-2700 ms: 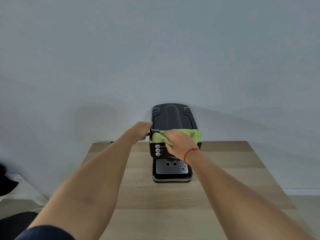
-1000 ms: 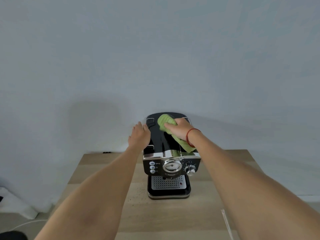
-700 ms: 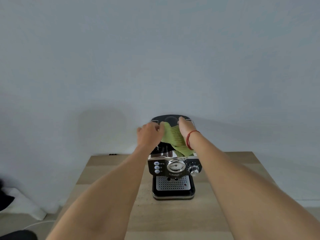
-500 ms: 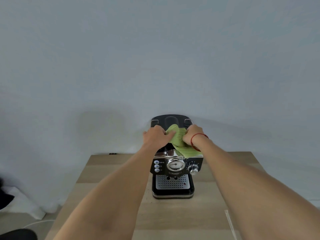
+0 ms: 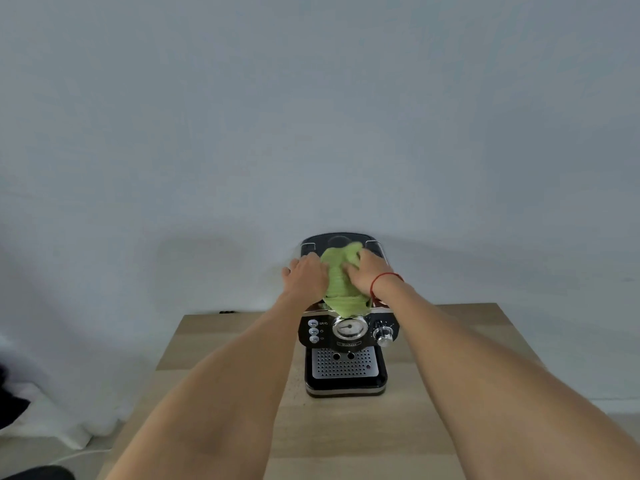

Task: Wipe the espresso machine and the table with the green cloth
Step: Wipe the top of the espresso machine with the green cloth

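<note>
A black espresso machine (image 5: 348, 341) with a round gauge, a chrome knob and a perforated drip tray stands at the back middle of the light wooden table (image 5: 221, 344). The green cloth (image 5: 337, 284) lies bunched on the machine's top and hangs over its front edge. My left hand (image 5: 306, 277) holds the cloth's left side. My right hand (image 5: 369, 273), with a red string at the wrist, grips the cloth's right side. Both hands are above the machine's top; most of that top is hidden under them.
A plain pale wall stands right behind the table and the machine. Dark specks lie on the wood just left of the machine's base (image 5: 294, 379). White fabric (image 5: 52, 420) and a dark object lie on the floor at the left.
My right hand wiped the machine's front, then its top. My left hand came off the machine's side and took hold of the cloth; both hands now hold it bunched on the top.
</note>
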